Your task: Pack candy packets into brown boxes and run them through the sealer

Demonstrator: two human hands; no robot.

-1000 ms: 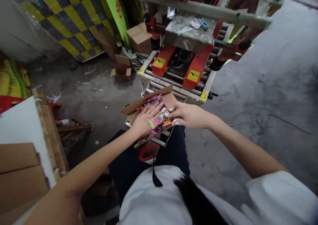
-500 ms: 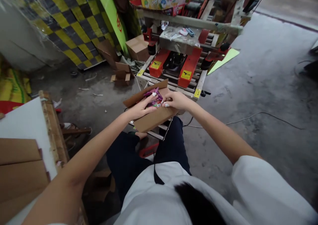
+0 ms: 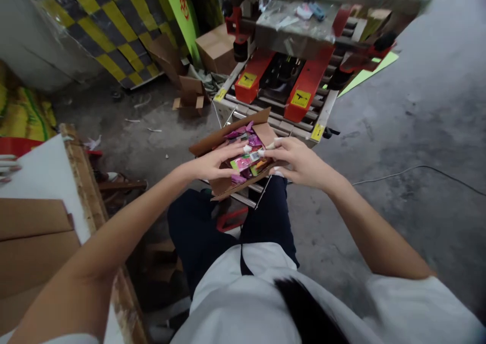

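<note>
An open cardboard box rests on the rollers in front of me, with its back flap raised. Inside lie several shiny, colourful packets, mostly purple, pink and green. My left hand reaches over the left side of the box, fingers stretched out and lying on the packets. At the right end is my right hand, its fingers apart, fingertips at the packets and the box's end flap, thumb by the near edge. White coverings show on some fingertips of both hands.
Ahead, a roller conveyor machine has red-orange guides. A white-topped table with flat cardboard stands at left; another person's hand shows at its edge. Cartons sit on the floor. A cable crosses the floor at right.
The near flap, raised before, is now down, and more of the packets shows. My right hand has shifted right and its fingers have spread. The view has moved closer to the machine.
</note>
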